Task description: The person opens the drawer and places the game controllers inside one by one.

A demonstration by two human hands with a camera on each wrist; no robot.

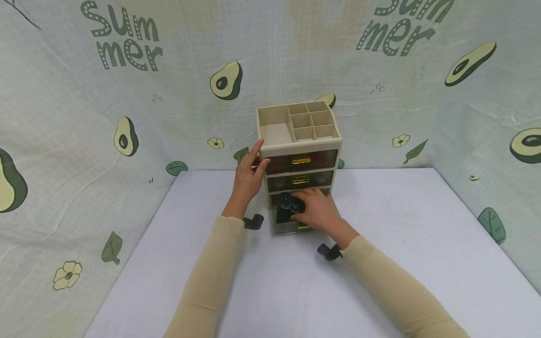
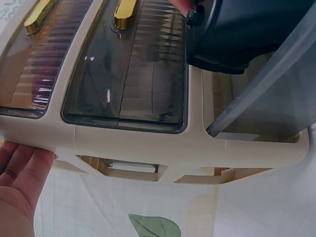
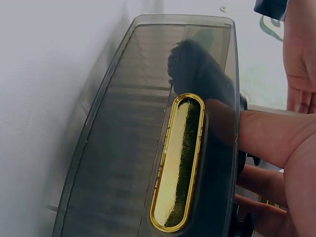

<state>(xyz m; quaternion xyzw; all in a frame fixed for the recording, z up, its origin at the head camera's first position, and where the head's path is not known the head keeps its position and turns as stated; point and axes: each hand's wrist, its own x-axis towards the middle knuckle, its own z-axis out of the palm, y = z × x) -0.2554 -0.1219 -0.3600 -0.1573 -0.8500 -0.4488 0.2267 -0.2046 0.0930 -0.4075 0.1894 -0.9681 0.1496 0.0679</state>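
A beige desktop drawer unit with dark see-through drawers and gold handles stands at the back of the table. Its bottom drawer is pulled out. My right hand grips a black game controller at that drawer, thumb on the near side and fingers over the far side. Through the clear drawer front, part of the controller shows in the right wrist view, low behind the gold handle. My left hand rests against the unit's left side, fingertips near the top edge.
Divided compartments form the unit's top. The upper drawers are closed. Black wrist-camera mounts stick out beside both wrists. A white table lies under everything, with a printed cloth hanging behind and at the sides.
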